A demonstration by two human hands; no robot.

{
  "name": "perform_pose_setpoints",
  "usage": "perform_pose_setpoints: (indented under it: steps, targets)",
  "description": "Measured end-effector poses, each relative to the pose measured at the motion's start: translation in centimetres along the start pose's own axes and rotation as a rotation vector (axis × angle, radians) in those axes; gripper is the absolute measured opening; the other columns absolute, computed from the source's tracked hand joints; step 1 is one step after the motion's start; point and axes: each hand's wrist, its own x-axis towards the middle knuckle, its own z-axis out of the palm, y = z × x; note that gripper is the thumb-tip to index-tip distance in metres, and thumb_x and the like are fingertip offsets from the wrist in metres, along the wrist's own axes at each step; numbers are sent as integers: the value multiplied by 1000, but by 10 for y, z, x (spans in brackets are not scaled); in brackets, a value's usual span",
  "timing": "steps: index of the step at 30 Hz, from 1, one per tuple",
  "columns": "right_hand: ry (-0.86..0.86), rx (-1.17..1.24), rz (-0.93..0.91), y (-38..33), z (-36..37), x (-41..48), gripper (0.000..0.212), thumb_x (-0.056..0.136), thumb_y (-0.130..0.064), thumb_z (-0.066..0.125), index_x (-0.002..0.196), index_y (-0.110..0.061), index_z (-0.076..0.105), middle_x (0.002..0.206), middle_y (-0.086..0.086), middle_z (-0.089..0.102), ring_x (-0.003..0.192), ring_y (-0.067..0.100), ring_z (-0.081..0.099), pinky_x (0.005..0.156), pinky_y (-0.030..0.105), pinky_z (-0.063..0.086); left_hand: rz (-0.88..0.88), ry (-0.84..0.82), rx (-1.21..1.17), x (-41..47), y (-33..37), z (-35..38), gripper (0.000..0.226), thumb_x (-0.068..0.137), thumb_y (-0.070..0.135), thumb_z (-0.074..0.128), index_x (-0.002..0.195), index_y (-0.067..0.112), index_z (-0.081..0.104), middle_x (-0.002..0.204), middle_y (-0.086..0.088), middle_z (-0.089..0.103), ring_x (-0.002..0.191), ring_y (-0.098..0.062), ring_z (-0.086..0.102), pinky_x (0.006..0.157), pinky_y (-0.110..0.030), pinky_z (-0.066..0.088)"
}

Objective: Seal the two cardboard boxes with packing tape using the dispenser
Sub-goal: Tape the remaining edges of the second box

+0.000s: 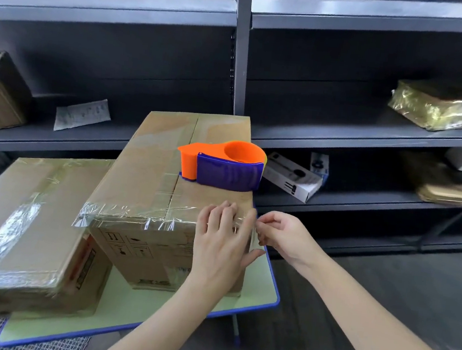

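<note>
Stockroom or warehouse: dark metal shelving point(240, 61) (parcels point(442, 104) on it), taped cardboard boxes point(173, 168).

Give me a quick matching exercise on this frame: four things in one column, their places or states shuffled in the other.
1 tape dispenser
2 left hand
3 right hand
4 gold-wrapped parcel

a on the shelf, upper right
b pinches the tape end
c sits atop the taller box
d presses flat on the tape

Pairs: 1-c, 2-d, 3-b, 4-a

Pale table point(265, 295) with blue rim, taller cardboard box point(149, 183) on it, flatter cardboard box point(26, 210) just beside
</note>
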Motion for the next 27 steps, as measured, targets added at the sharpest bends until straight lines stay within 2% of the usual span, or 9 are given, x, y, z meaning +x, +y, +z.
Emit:
perform_pose_setpoints:
  steps: [4, 8, 11, 13, 16, 17, 21, 24, 27]
  targets:
    - [-36, 101, 54, 1, 2, 4, 15, 87, 9, 55, 79, -4, 53, 65, 9, 53, 53, 14, 51, 50, 19, 45, 33, 0, -108, -4, -7, -12, 52, 77, 48, 59, 118, 17, 65, 110, -15, 63, 108, -32, 58, 98, -45, 39]
    - [153, -337, -146, 8, 21, -1, 26, 80, 12, 51, 71, -13, 51, 71, 1, 54, 56, 12, 47, 56, 22, 41, -38, -66, -216, -2, -6, -22, 51, 78, 35, 53, 116, 3, 63, 114, -11, 64, 112, -29, 58, 100, -43, 40]
    - [264, -698, -323, 8, 24, -7, 16, 79, 2, 57, 76, -14, 57, 76, -5, 56, 66, 11, 52, 64, 25, 44, -15, -101, -263, -3, -8, -27, 49, 79, 32, 52, 116, 2, 64, 119, -12, 63, 117, -28, 57, 103, -40, 41]
    - [280, -811, -371, 3, 20, -14, 11, 82, -4, 60, 86, -14, 64, 83, -5, 60, 74, 13, 57, 71, 31, 49, 13, -112, -331, -3, -16, -32, 45, 82, 30, 49, 115, 3, 64, 122, -10, 63, 119, -23, 56, 104, -36, 42]
    - [310, -692, -360, -6, 19, -28, 14, 86, -10, 59, 99, -13, 65, 90, -3, 61, 71, 12, 59, 72, 31, 51, -20, -77, -456, -3, -37, -41, 38, 86, 22, 46, 112, 4, 67, 121, -7, 65, 116, -19, 57, 107, -29, 37]
    - [321, -641, -332, -9, 21, -31, 8, 89, -15, 57, 93, -12, 62, 87, -1, 61, 70, 14, 61, 70, 32, 51, -66, -45, -456, -6, -47, -43, 37, 86, 21, 45, 110, 4, 67, 119, -7, 65, 113, -18, 57, 106, -26, 35]
    - [312, -670, -211, -17, 31, -28, 44, 93, -44, 43, 71, -6, 47, 69, 7, 59, 67, 24, 59, 67, 39, 46, -305, 24, -389, -25, -100, -50, 38, 89, 23, 41, 108, 3, 67, 116, -9, 66, 108, -25, 61, 101, -26, 36]
    - [232, -687, -190, -14, 42, -26, 42, 94, -41, 47, 67, -11, 35, 59, 1, 40, 54, 16, 39, 57, 34, 33, -334, 15, -235, -39, -125, -41, 38, 94, 28, 43, 108, 4, 69, 114, -11, 67, 109, -28, 62, 100, -37, 43]
    - [258, -560, -208, -7, 50, -27, 40, 93, -37, 51, 69, -12, 31, 58, 7, 43, 55, 20, 43, 58, 35, 38, -280, 30, -133, -49, -127, -32, 36, 95, 28, 45, 107, 6, 71, 112, -11, 68, 108, -27, 64, 101, -38, 43]
